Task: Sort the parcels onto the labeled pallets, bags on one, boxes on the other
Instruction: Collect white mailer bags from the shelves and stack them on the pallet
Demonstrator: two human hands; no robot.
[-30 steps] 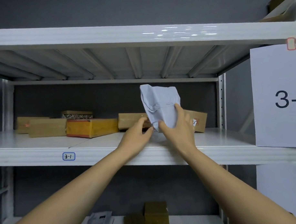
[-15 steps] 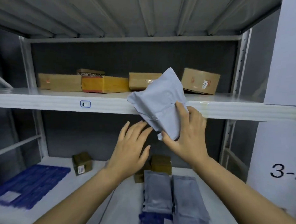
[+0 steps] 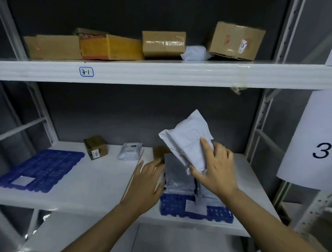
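My right hand (image 3: 214, 173) grips a white mailer bag (image 3: 188, 142), held tilted above the right blue pallet (image 3: 173, 204), which carries grey bags (image 3: 177, 172). My left hand (image 3: 146, 181) hovers open just left of that pallet, fingers spread, touching nothing I can make out. The left blue pallet (image 3: 40, 168) bears only a white label. On the lower shelf lie a small brown box (image 3: 96, 150), a white bag (image 3: 130, 150) and a brown box (image 3: 159, 151) partly hidden behind the bags.
The upper shelf, marked 3-1 (image 3: 86, 72), holds several cardboard boxes (image 3: 164, 44) and a white bag (image 3: 195, 53). White rack posts (image 3: 260, 111) stand at both sides. A paper sign reading 3- (image 3: 316, 139) hangs at the right.
My right hand has carried the white bag from the upper shelf down to above the right blue pallet. My left hand let go and dropped alongside. The view tilted downward.
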